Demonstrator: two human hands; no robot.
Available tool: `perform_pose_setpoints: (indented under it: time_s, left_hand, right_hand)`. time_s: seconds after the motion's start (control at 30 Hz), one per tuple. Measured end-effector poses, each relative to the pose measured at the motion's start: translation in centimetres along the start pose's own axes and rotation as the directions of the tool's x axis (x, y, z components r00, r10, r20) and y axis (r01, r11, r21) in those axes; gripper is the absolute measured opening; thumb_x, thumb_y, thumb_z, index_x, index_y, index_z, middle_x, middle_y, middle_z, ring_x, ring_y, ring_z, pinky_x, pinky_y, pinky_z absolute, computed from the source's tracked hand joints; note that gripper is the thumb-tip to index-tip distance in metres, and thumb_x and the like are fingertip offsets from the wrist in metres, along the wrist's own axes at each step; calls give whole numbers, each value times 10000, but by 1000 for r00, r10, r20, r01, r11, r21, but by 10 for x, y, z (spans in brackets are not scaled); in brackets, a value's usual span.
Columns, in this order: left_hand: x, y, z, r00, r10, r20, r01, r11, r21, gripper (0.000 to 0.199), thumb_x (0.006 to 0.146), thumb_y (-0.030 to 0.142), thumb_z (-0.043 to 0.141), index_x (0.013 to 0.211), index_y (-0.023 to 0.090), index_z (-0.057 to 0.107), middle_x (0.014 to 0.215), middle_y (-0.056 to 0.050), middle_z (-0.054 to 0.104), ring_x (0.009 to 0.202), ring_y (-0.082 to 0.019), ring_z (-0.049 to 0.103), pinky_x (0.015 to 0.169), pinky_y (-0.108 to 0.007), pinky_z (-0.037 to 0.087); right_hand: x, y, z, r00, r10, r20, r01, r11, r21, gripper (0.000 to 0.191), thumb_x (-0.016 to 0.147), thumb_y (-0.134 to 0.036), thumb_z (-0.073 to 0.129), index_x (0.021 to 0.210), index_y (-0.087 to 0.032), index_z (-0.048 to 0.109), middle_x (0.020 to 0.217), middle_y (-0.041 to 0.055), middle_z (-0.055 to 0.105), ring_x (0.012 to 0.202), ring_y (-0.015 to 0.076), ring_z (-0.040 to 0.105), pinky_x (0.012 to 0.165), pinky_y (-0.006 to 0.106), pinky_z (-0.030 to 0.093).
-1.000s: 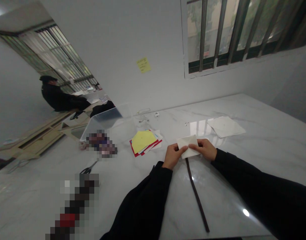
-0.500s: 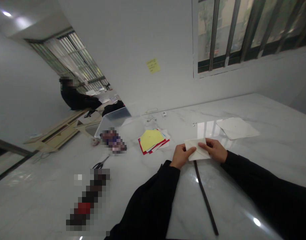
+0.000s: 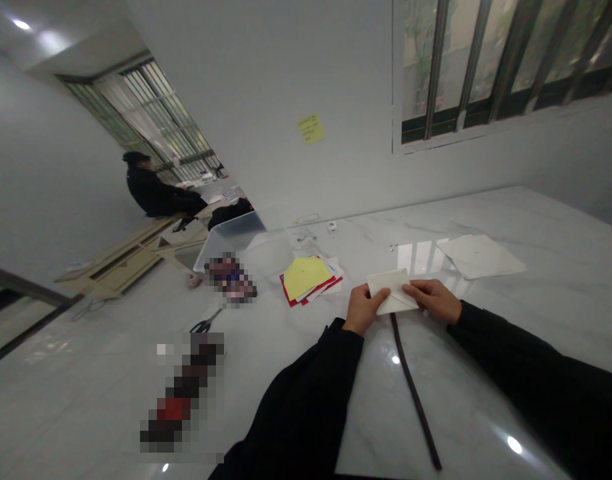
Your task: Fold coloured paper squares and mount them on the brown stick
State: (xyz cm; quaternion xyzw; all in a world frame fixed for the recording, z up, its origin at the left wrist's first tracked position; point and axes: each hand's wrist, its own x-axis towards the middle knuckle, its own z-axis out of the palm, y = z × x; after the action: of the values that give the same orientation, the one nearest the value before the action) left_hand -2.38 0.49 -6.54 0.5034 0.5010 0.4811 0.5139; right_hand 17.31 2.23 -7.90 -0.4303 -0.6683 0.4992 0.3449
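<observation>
Between my hands is a small cream paper envelope (image 3: 392, 281), held a little above the table with its diagonal fold lines facing up. My left hand (image 3: 363, 309) is closed on its left side, thumb flat on the paper. At the right edge, my right hand (image 3: 436, 300) pinches it between thumb and fingers. A long, thin dark brown strip (image 3: 411, 380) lies on the table below, its far end hidden by the envelope. Left of my hands is a fanned stack of coloured papers, topped by a yellow sheet (image 3: 306, 278).
White paper sheets (image 3: 481, 258) lie at the right, with several tiny shiny pieces (image 3: 393, 247) nearer the middle. Scissors (image 3: 206, 322) are on the left by two blurred-out items. Behind them stands a clear plastic bin (image 3: 231, 233). A person (image 3: 153, 187) sits farther back.
The envelope has tilted, its right side lower, and my right hand has shifted slightly right to its edge. My left hand keeps its hold. The view has moved a little.
</observation>
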Motion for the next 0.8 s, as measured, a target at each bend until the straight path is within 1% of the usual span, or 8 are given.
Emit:
perform_pose_setpoints:
  time_s: [0.07,0.1,0.27,0.37,0.47,0.57,0.7,0.8]
  left_hand:
    - [3,-2,-3,999,-1,-43,-1,999,-51,408,697,402,760,968,99,734,992,-131,735,839,-232,676,763,-334,518]
    - [4,-2,-3,999,-3,-51,-1,997,-79,411,696,405,761,974,103,732,998,-128,734,839,-228,675,766,-333,518]
    - [4,-2,-2,997,-14,-79,0,984,-180,404,692,394,767,962,96,731,983,-129,738,814,-219,674,756,-323,514]
    - [3,0,0,994,-15,-109,-7,979,-202,393,693,389,764,943,88,732,976,-134,739,804,-218,673,747,-318,511]
    - [4,-1,0,992,-20,-125,-7,977,-212,392,689,389,767,937,88,731,961,-135,740,791,-219,673,737,-317,509]
    - [5,-2,-1,993,-18,-115,-6,978,-210,395,688,396,770,937,92,730,955,-133,740,796,-222,675,741,-318,508]
    - [7,-2,-2,995,-7,-95,-13,979,-206,418,698,409,768,971,95,727,985,-140,736,836,-239,680,766,-334,513]
    - [8,-3,-3,996,8,-83,-27,975,-222,428,714,410,760,1016,110,721,1051,-139,724,904,-248,678,822,-348,511]
  right_hand:
    - [-1,0,-1,996,-26,82,32,997,-64,502,876,-596,492,680,-160,646,508,-31,467,483,114,430,492,252,327]
    - [-1,1,-1,995,-34,97,42,996,-80,510,881,-593,485,675,-157,650,512,-29,467,483,112,426,492,252,321]
    - [1,3,-1,995,-25,100,34,996,-87,493,878,-586,490,697,-156,650,531,-27,493,477,109,424,481,249,316]
    - [0,1,-1,992,-58,114,71,991,-113,474,884,-570,489,725,-160,664,572,-17,537,491,108,431,482,245,318]
    - [0,-2,-1,987,-130,94,144,976,-163,465,900,-543,477,723,-162,676,613,-1,578,546,120,476,519,247,343]
    - [-1,-6,-1,983,-169,68,179,968,-177,457,905,-526,479,717,-164,684,629,8,607,601,138,525,569,252,376]
    - [-1,-11,0,985,-168,21,169,965,-200,444,897,-521,498,727,-164,699,642,16,632,628,148,555,601,259,400]
    - [-1,-12,0,992,-127,-28,119,973,-196,448,893,-534,493,734,-169,700,631,15,630,600,146,548,577,260,406]
